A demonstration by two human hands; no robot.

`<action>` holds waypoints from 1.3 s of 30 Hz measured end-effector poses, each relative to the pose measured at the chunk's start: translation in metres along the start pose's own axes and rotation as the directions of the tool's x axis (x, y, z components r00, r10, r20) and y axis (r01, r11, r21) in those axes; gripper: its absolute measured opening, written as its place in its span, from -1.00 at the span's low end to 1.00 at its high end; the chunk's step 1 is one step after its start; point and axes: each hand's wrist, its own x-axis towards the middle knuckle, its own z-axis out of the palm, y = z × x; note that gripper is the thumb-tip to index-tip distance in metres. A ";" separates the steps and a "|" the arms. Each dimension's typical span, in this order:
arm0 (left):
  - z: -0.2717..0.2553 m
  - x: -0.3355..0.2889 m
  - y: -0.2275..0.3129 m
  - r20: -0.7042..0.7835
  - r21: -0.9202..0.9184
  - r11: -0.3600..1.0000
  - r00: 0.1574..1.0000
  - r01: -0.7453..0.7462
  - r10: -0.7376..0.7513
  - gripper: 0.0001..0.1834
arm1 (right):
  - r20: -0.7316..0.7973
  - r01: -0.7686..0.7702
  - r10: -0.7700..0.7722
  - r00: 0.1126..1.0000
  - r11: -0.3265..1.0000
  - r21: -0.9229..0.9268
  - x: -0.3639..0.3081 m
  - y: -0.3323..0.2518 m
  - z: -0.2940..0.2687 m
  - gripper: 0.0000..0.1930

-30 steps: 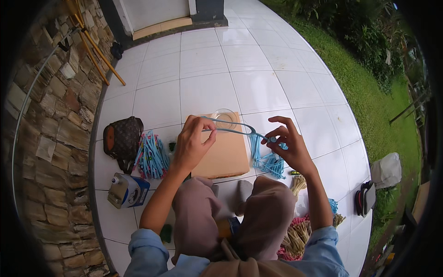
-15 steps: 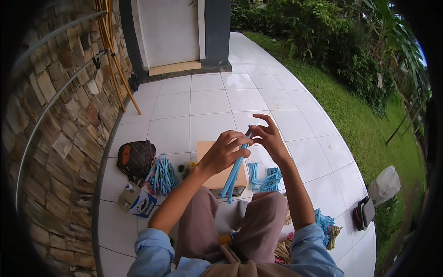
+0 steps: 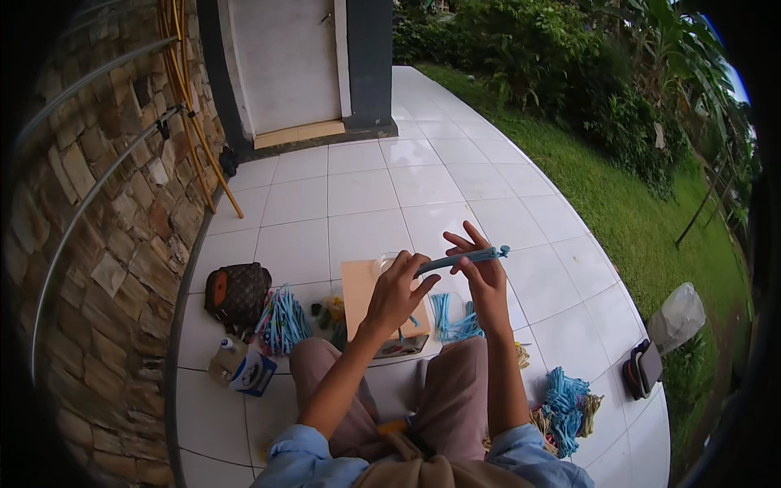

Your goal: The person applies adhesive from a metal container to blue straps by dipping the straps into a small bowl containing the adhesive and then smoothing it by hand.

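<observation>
A thin bundle of light-blue cords (image 3: 455, 260) stretches between my two hands above my lap, its knotted end pointing right. My left hand (image 3: 396, 291) is closed around the bundle's left part, and loose ends hang below that hand. At the knotted end, the cords pass between the thumb and fingers of my right hand (image 3: 486, 289), whose other fingers are spread upward. Beneath my hands is a box with a tan board top (image 3: 358, 293). A round clear dish (image 3: 384, 262) on it is partly hidden by my left hand.
Blue cord bundles (image 3: 457, 319) lie right of the box, others (image 3: 285, 321) beside a brown backpack (image 3: 237, 294). A jug (image 3: 248, 370) stands left of my knees. Blue and tan cord piles (image 3: 565, 403), a dark case (image 3: 643, 370) and a white bag (image 3: 678, 317) are at right.
The cords have swung from hanging steeply down to lying nearly level, knotted end to the right. My right hand has turned and spread its fingers; my left hand has moved slightly lower.
</observation>
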 end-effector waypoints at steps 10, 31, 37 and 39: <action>0.002 -0.030 0.003 0.085 -0.431 0.832 0.934 0.348 -0.347 -0.78 | 0.156 -0.084 0.041 0.987 0.954 0.287 0.001 0.005 0.003 -0.45; -0.035 0.028 0.017 0.036 -0.613 0.770 0.980 0.178 -0.198 -0.52 | 0.110 -0.207 0.206 0.972 0.978 -0.001 -0.024 0.064 0.005 -0.63; -0.034 0.046 0.019 0.030 -0.590 0.777 0.968 0.220 -0.251 -0.49 | 0.242 -0.257 0.257 0.936 0.966 -0.033 -0.027 0.075 -0.002 -0.63; -0.033 0.046 0.014 -0.006 -0.566 0.796 0.964 0.216 -0.266 -0.58 | 0.259 -0.276 0.274 0.926 0.961 -0.029 -0.025 0.078 -0.004 -0.64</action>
